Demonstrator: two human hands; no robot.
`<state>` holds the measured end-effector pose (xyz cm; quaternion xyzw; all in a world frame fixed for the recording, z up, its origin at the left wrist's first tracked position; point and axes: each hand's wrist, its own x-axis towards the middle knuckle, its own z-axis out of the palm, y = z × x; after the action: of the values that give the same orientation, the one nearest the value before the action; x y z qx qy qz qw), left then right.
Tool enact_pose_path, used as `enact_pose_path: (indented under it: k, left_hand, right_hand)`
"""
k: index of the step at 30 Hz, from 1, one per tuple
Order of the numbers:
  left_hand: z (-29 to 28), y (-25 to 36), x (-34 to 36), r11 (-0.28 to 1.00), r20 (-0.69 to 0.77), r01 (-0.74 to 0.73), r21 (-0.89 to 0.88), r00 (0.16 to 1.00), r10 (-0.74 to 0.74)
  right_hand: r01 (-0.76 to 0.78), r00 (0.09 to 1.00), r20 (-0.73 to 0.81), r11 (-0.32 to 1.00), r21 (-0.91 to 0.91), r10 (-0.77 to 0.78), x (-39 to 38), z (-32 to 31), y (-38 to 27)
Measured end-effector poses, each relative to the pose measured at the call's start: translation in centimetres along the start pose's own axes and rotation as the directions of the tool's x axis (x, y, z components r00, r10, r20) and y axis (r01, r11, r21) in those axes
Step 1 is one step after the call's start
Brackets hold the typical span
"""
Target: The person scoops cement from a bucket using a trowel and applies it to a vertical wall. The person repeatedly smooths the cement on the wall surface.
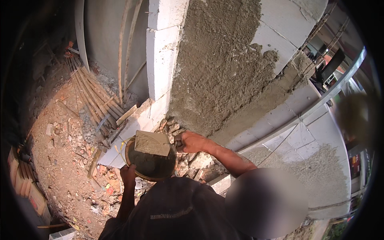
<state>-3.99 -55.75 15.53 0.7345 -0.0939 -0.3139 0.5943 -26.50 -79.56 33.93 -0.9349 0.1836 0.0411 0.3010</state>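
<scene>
My right hand (191,142) is closed round the handle end of a flat rectangular trowel (163,149), whose blade carries some grey mortar. The blade lies over the far part of a round bucket (175,166) partly filled with dark, wet mortar (154,165). My left hand (128,174) grips the bucket's rim on the near left side; its fingertips are partly hidden. Beyond my right hand rises a pale block wall (276,44), much of it coated with rough wet plaster (218,68).
Broken rubble (172,126) lies round the bucket and along the wall's foot. A bundle of wooden poles (94,96) rests on debris-strewn ground (60,140) at left. Plaster partly covers a lower block wall (320,168) at right. A loose block (220,183) lies nearby.
</scene>
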Motion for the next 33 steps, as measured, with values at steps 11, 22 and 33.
enact_pose_path:
  k: [11,22,33]
  left_hand:
    - [-0.1,1.4,-0.7,0.962,0.048,-0.023,0.274,0.999,0.010]
    - [2.9,3.3,-0.9,0.965,0.064,-0.071,0.254,0.996,0.057]
    - [10.0,8.3,-4.4,0.697,0.483,-0.469,0.543,0.853,0.198]
  right_hand:
    - [0.745,0.667,-0.726,-0.175,0.644,0.166,-3.1,-20.3,8.1]
    - [-0.072,0.952,-0.066,0.427,0.901,0.300,-4.7,16.5,8.9]
    - [-0.536,0.842,-0.064,0.844,0.007,0.535,-0.3,20.5,5.4]
